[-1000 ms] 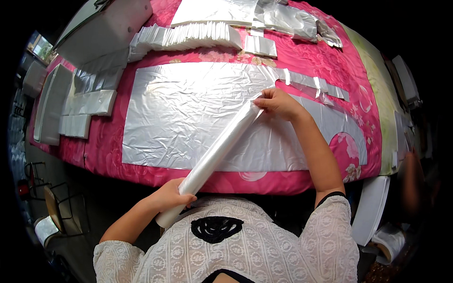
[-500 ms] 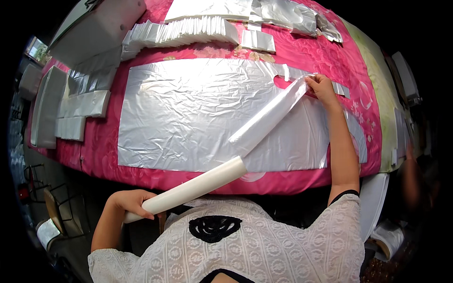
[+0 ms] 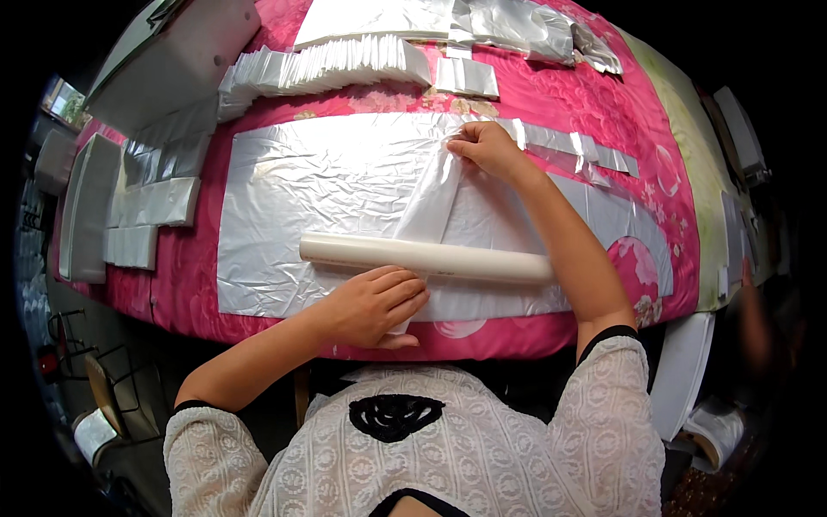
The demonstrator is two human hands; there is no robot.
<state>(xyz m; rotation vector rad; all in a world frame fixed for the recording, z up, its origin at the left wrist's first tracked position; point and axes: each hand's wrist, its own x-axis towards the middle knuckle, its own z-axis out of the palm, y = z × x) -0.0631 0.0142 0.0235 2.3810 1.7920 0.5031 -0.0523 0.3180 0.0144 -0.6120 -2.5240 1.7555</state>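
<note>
A large silvery-white plastic bag (image 3: 301,189) lies flat on a pink flowered cloth. Its right part is lifted and folded leftward. At the far edge my right hand (image 3: 487,148) pinches the gathered film. A white tube (image 3: 431,258) rests crosswise over the bag, its right end partly behind my right forearm. Just on the near side of the tube is my left hand (image 3: 375,306), fingers together and thumb below them, with a bit of film showing between. Another flat sheet of film (image 3: 633,220) with a curved cut shows at the right.
Behind the bag stand a long row of folded white packets (image 3: 332,69) and a smaller packet stack (image 3: 467,77). Further stacks (image 3: 172,202) sit at the left beside a white box (image 3: 90,207). More film (image 3: 517,33) lies at the far edge. A chair (image 3: 108,401) stands lower left.
My left hand has laid the tube across the bag, let go of it and moved right to the near edge. My right hand has drawn the film leftward, uncovering the sheet at right.
</note>
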